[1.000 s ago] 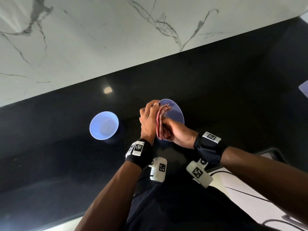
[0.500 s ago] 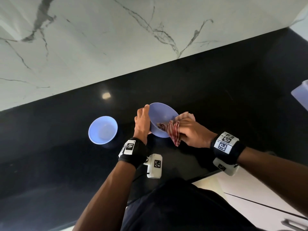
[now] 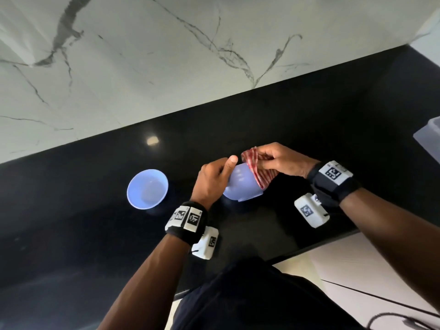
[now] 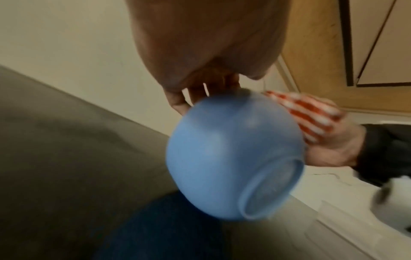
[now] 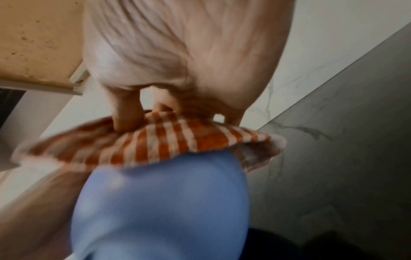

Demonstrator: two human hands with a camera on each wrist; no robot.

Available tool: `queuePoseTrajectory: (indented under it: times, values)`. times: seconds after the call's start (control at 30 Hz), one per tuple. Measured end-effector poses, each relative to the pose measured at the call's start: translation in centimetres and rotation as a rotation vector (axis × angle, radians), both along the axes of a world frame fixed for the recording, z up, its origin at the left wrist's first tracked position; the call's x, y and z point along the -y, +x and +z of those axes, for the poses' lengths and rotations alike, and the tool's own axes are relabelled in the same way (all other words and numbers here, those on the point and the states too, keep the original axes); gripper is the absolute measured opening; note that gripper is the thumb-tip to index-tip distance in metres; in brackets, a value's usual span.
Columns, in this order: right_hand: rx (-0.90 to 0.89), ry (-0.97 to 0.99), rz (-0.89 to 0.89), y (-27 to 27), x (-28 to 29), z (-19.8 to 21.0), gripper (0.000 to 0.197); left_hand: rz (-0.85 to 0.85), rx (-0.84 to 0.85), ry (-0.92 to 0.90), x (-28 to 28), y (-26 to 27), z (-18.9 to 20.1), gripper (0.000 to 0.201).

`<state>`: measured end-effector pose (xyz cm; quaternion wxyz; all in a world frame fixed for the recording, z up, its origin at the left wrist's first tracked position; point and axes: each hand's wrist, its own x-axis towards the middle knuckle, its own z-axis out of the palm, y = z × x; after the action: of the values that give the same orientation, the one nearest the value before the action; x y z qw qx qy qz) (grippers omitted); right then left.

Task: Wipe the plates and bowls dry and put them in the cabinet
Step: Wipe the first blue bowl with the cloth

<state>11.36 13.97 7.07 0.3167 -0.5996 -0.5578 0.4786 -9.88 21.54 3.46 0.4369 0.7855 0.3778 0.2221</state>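
My left hand (image 3: 215,178) grips a blue bowl (image 3: 240,184) by its rim, tipped so its base faces me, above the black counter (image 3: 309,129). My right hand (image 3: 273,160) holds a red-and-white striped cloth (image 3: 258,172) against the bowl's outer wall. In the left wrist view the blue bowl (image 4: 231,154) shows its foot ring, with the cloth (image 4: 311,114) behind it. In the right wrist view the cloth (image 5: 155,144) lies over the bowl (image 5: 162,207). A second blue bowl (image 3: 147,189) stands upright on the counter to the left.
A marble wall (image 3: 166,55) rises behind the counter. A pale container's corner (image 3: 428,139) shows at the right edge. White cabinet fronts (image 3: 357,270) lie below the counter edge, and wooden upper cabinets (image 4: 355,44) appear in the left wrist view.
The bowl has been turned over, from its opening facing me to its base facing me. The cloth has moved from inside the bowl to its outer wall.
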Motion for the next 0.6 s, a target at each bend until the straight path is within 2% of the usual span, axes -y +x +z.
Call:
queuePoseTrajectory:
  times: [0.07,0.17,0.27,0.3,0.33,0.4,0.43,0.5,0.57,0.6]
  values:
    - [0.018,0.12,-0.13,-2.1,-0.1,-1.2,0.017,0.14,-0.004,-0.065,1.1,1.2,-0.6,0.071]
    - [0.275,0.32,-0.435,-5.6,0.0,-2.9,0.027,0.342,0.031,-0.16,2.3,2.2,-1.4,0.076]
    - [0.428,0.414,-0.503,-6.7,-0.5,-4.0,0.031,0.431,0.084,-0.173,1.7,2.0,-1.7,0.069]
    - [0.393,0.411,-0.496,-6.7,-0.8,-4.3,0.032,0.45,0.114,-0.186,1.4,1.8,-1.8,0.068]
    - [0.265,0.371,-0.525,-6.5,-0.9,-4.4,0.035,0.474,0.147,-0.205,1.1,1.6,-1.8,0.067]
    - [-0.169,0.252,-0.652,-6.3,-1.2,-5.3,0.044,0.511,0.239,-0.263,0.9,1.1,-1.9,0.064]
    - [-0.321,0.207,-0.719,-6.0,-1.3,-5.5,0.045,0.516,0.267,-0.286,0.9,1.0,-1.7,0.064]
    - [-0.374,0.199,-0.759,-6.1,-1.4,-5.4,0.051,0.487,0.264,-0.286,0.9,0.7,-1.4,0.064]
    - [-0.372,0.243,-0.716,-6.3,-1.4,-4.5,0.049,0.435,0.197,-0.284,0.4,0.5,-0.9,0.062]
    - [-0.317,0.271,-0.664,-6.4,-1.5,-3.9,0.048,0.408,0.148,-0.275,0.2,0.4,-0.4,0.062]
